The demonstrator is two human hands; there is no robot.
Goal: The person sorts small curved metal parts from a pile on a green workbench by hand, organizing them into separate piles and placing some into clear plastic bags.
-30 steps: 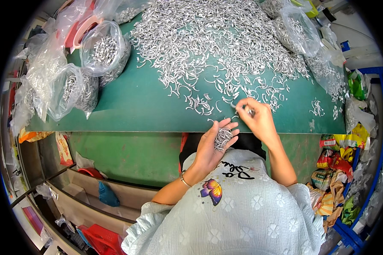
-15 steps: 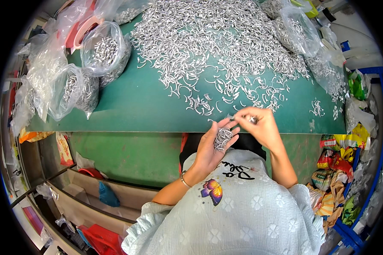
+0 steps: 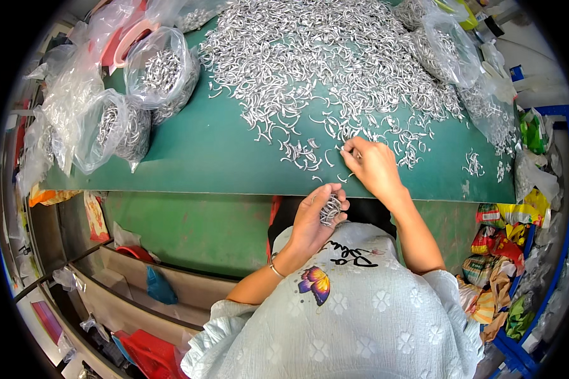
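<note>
My left hand [image 3: 311, 218] is cupped in front of the table edge, its fingers curled around a handful of small curved silver metal pieces [image 3: 329, 211]. My right hand [image 3: 374, 165] reaches over the green table at the near fringe of a large spread of the same silver pieces [image 3: 278, 57]. Its thumb and index finger come together beside some loose pieces. A small pale bit shows within the curled fingers, too hidden to name. A few single pieces lie between the two hands, near the edge.
Clear plastic bags of silver pieces [image 3: 164, 79] stand at the table's left, next to a pink ring-shaped object [image 3: 131, 43]. More filled bags [image 3: 446, 50] line the right side. Small clusters [image 3: 473, 164] lie at the right. Colourful packets [image 3: 499, 243] sit on a blue rack beyond.
My right hand has moved away from the left hand, up and forward to the scattered pieces. My left hand's fingers have curled further over its handful.
</note>
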